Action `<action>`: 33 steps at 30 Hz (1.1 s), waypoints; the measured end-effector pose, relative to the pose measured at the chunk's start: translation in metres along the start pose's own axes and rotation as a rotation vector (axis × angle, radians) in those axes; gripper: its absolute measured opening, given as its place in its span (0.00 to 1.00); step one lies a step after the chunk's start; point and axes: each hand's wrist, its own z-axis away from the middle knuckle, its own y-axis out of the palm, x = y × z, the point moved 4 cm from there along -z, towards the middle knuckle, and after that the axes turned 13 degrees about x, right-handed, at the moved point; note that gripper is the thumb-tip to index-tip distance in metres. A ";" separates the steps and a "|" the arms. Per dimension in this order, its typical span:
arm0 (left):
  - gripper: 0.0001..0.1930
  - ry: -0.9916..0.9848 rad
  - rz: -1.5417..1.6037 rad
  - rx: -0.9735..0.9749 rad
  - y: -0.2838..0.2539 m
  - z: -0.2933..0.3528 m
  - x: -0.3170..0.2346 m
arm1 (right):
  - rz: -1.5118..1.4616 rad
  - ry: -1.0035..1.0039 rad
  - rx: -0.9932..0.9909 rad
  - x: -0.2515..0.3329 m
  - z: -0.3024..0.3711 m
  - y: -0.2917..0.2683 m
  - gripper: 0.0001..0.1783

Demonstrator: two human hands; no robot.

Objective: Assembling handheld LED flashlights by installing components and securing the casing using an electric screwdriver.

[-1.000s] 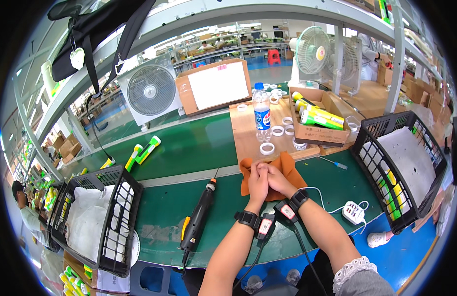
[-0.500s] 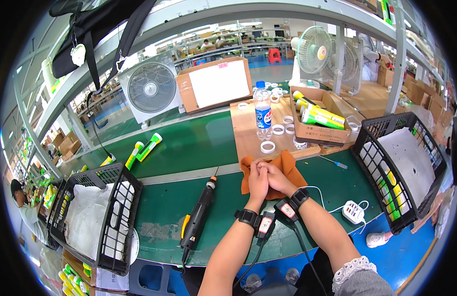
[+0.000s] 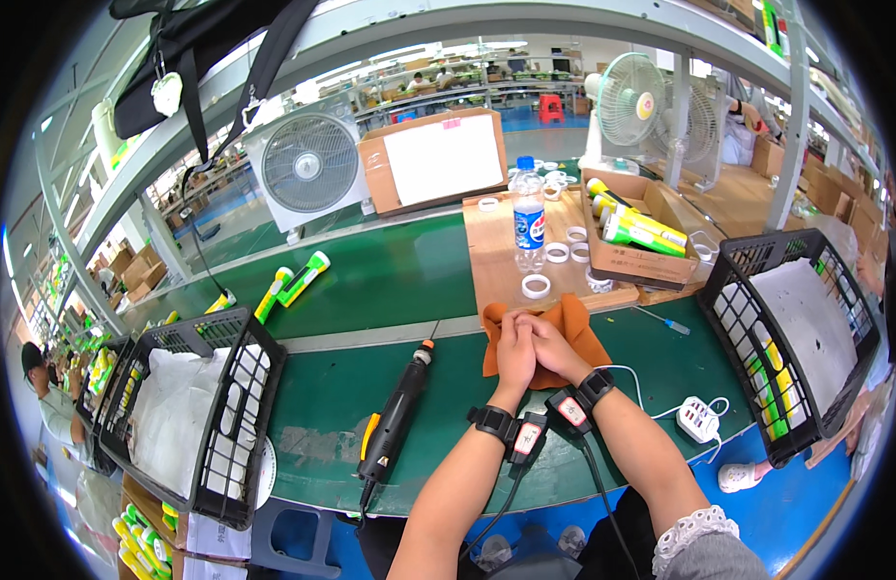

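The rumpled orange-brown piece of cloth or soft leather (image 3: 580, 335) looks light, limp and hard to break; its matte surface suggests little slip. Its bent-up edges hint at slight stiffness, so a free corner on the right, or the loose edge on the left, would seem the easiest place to pinch it.

It lies on the green tabletop (image 3: 457, 396), beneath the person's left hand (image 3: 514, 353) and right hand (image 3: 554, 350), spreading out past them on both sides. The hands are clasped, the fingers together and folded against each other over the middle of the cloth. Whether they pinch any of it underneath cannot be told. The black, orange-tipped electric screwdriver (image 3: 397, 411) lies to the left, apart from both hands.
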 end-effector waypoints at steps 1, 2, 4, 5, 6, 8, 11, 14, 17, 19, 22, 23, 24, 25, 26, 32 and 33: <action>0.13 -0.003 -0.004 0.007 0.001 -0.001 0.000 | 0.023 -0.006 -0.001 -0.001 0.001 -0.002 0.14; 0.13 -0.005 -0.007 0.015 0.002 -0.001 -0.001 | 0.046 -0.013 -0.002 -0.001 0.001 -0.003 0.14; 0.13 -0.004 -0.005 0.013 0.003 -0.001 0.000 | 0.042 0.006 -0.001 -0.005 0.001 -0.004 0.14; 0.13 -0.001 -0.001 0.016 0.003 -0.001 0.000 | 0.041 0.024 -0.005 -0.008 0.002 -0.005 0.14; 0.13 -0.002 -0.002 0.015 0.002 -0.001 0.001 | 0.039 0.025 -0.004 -0.007 0.001 -0.004 0.14; 0.13 0.014 -0.008 0.002 0.001 -0.001 0.001 | 0.030 0.006 -0.008 -0.004 0.001 -0.002 0.15; 0.12 0.020 -0.008 0.003 0.001 -0.001 -0.001 | 0.033 0.028 -0.026 -0.003 0.001 -0.001 0.16; 0.12 0.023 -0.006 0.011 0.001 -0.002 0.002 | -0.015 0.060 -0.023 -0.005 0.001 0.000 0.16; 0.13 0.003 -0.055 0.020 0.002 -0.002 0.003 | 0.016 0.086 -0.009 -0.006 0.003 -0.002 0.15; 0.13 0.009 -0.056 0.012 0.001 -0.002 0.005 | 0.040 0.075 -0.014 -0.005 0.002 -0.001 0.15; 0.12 0.022 -0.048 0.004 0.001 -0.002 0.006 | 0.087 0.079 -0.015 -0.004 0.003 -0.002 0.15; 0.12 0.028 -0.039 0.002 0.001 -0.002 0.005 | 0.108 0.092 -0.010 -0.005 0.003 -0.002 0.15; 0.12 0.028 -0.039 0.003 0.001 -0.002 0.005 | 0.109 0.092 -0.011 -0.005 0.003 -0.003 0.15; 0.12 0.028 -0.041 0.005 0.001 -0.002 0.005 | 0.112 0.090 -0.009 -0.005 0.002 -0.003 0.15; 0.12 0.028 -0.042 0.006 0.002 -0.002 0.006 | 0.116 0.088 -0.007 -0.005 0.002 -0.003 0.15; 0.12 0.027 -0.023 0.007 0.000 -0.002 0.005 | 0.142 0.106 -0.020 -0.003 0.003 -0.002 0.15; 0.12 0.027 -0.023 0.007 0.000 -0.002 0.005 | 0.142 0.106 -0.021 -0.004 0.003 -0.002 0.15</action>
